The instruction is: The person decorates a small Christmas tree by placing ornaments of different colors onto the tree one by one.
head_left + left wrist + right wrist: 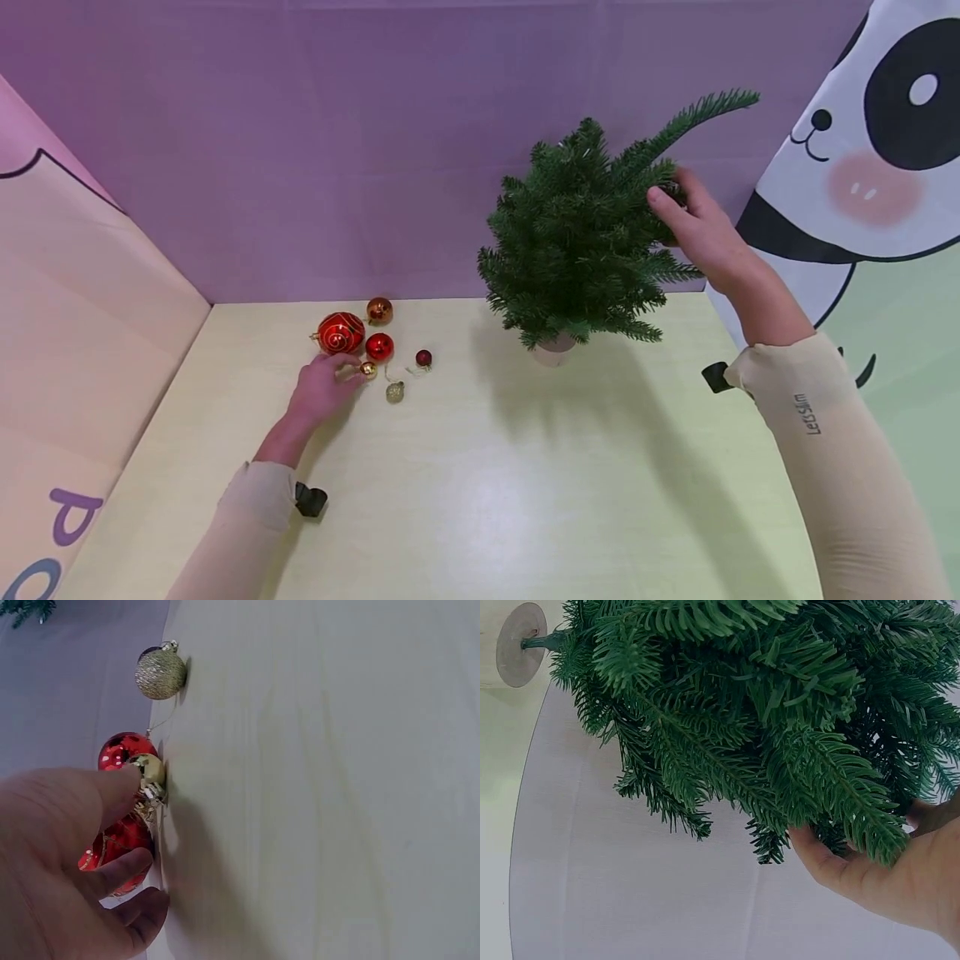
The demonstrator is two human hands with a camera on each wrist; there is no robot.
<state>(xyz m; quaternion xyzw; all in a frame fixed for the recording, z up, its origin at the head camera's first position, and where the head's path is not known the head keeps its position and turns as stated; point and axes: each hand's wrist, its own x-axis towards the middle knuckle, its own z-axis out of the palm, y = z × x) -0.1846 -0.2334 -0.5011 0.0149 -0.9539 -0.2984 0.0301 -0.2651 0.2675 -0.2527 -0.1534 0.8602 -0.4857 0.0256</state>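
Note:
With thumb and fingertips my left hand (324, 389) pinches a small shiny gold bauble (368, 370) low over the table. In the left wrist view the thumb lies against this gold bauble (149, 769), and the other fingers are partly bent below. My right hand (703, 223) grips a branch at the right side of a small artificial Christmas tree (577, 233). Its fingertips disappear among the needles in the right wrist view, where the tree (727, 727) fills the upper part. The tree stands upright on a pale round base (552, 353).
Around the left hand lie a large red patterned bauble (341, 333), a plain red bauble (380, 347), a copper bauble (379, 311), a glittery gold bauble (395, 392) and a small dark red bauble (423, 358). A purple cloth (360, 150) hangs behind the table (480, 500).

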